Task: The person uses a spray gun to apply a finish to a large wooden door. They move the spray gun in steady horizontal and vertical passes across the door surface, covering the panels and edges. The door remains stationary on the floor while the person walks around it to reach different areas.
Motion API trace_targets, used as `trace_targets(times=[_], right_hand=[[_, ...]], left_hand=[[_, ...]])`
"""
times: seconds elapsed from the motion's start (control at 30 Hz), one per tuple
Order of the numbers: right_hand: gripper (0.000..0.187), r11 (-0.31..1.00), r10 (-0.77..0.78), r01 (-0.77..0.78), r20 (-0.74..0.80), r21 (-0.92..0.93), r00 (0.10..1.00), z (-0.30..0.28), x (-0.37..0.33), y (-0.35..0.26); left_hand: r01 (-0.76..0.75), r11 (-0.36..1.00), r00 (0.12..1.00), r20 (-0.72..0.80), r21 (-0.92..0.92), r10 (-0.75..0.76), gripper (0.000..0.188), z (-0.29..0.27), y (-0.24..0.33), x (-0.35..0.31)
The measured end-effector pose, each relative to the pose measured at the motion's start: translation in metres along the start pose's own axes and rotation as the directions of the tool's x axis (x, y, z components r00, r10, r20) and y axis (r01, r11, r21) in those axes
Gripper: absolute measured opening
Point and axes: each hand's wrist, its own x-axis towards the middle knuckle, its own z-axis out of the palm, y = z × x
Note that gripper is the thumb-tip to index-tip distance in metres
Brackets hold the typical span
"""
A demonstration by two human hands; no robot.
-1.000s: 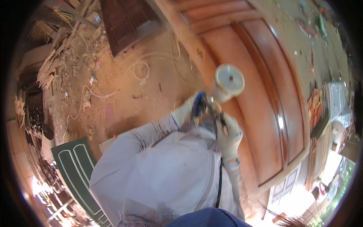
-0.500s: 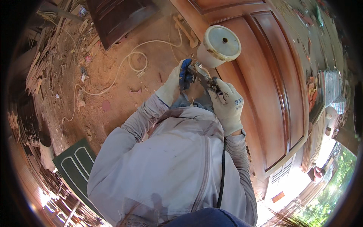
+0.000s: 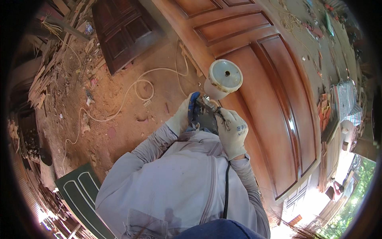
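A paint spray gun [image 3: 207, 104] with a round white cup [image 3: 218, 93] is held out in front of my chest. Grey-white and stained at the rim, the cup has a lid with a dark hole in it. My left hand [image 3: 184, 115], in a white glove with a blue palm, is closed round the gun's left side; the grip is mostly hidden. My right hand [image 3: 234, 133], in a like glove with dark stains, has its fingers bent at the gun's rear end. Exactly what part those fingers pinch is too small to tell.
A large glossy reddish-brown panelled door [image 3: 274, 119] lies to the right, close beyond the cup. A darker door [image 3: 123, 36] is at the far left. A pale hose [image 3: 119, 115] loops over the dirt floor. Scrap wood [image 3: 45, 75] and a green panel [image 3: 85, 191] lie left.
The view has shifted, so the cup, hands and doors sit lower in the picture. My right hand has come closer to the left hand, still at the gun's rear.
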Motion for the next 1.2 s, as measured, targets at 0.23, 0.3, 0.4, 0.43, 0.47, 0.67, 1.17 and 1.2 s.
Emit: trace_targets(times=[0.23,0.3,0.4,0.43,0.47,0.67,1.17,1.2], right_hand=[[0.011,0.999,-0.008,0.009,0.046,-0.033,0.999,-0.005,0.026,0.014],[0.01,0.999,-0.023,0.023,0.008,-0.044,1.0,-0.006,0.03,0.022],[0.01,0.997,0.002,-0.001,0.022,-0.08,1.0,-0.012,0.035,0.029],[0.01,0.995,0.012,-0.009,0.03,-0.097,0.999,-0.015,0.037,0.031],[0.01,0.994,0.019,-0.015,0.036,-0.113,0.999,-0.018,0.039,0.034],[0.012,0.974,0.033,-0.007,0.112,-0.225,0.993,-0.03,0.043,0.047],[0.013,0.837,0.187,-0.014,0.262,-0.547,0.947,-0.004,0.079,0.025],[0.013,0.832,0.187,-0.003,0.275,-0.555,0.943,0.0,0.082,0.021]], left_hand=[[0.053,0.983,0.998,-0.049,0.178,-0.045,0.036,-0.019,-0.006,0.043],[0.079,0.969,0.99,-0.134,0.234,-0.048,0.036,-0.01,-0.006,0.049],[0.119,0.964,0.986,-0.146,0.239,-0.085,0.034,0.006,0.0,0.058],[0.126,0.969,0.985,-0.143,0.213,-0.096,0.034,0.012,0.001,0.062],[0.129,0.974,0.985,-0.138,0.187,-0.104,0.034,0.018,0.0,0.066],[0.089,0.965,0.993,0.056,0.247,-0.106,0.031,0.017,-0.005,0.091],[-0.079,0.719,0.964,0.237,0.691,-0.122,0.051,0.01,0.052,0.121],[-0.165,0.665,0.949,0.3,0.728,-0.094,0.048,0.004,0.055,0.122]])
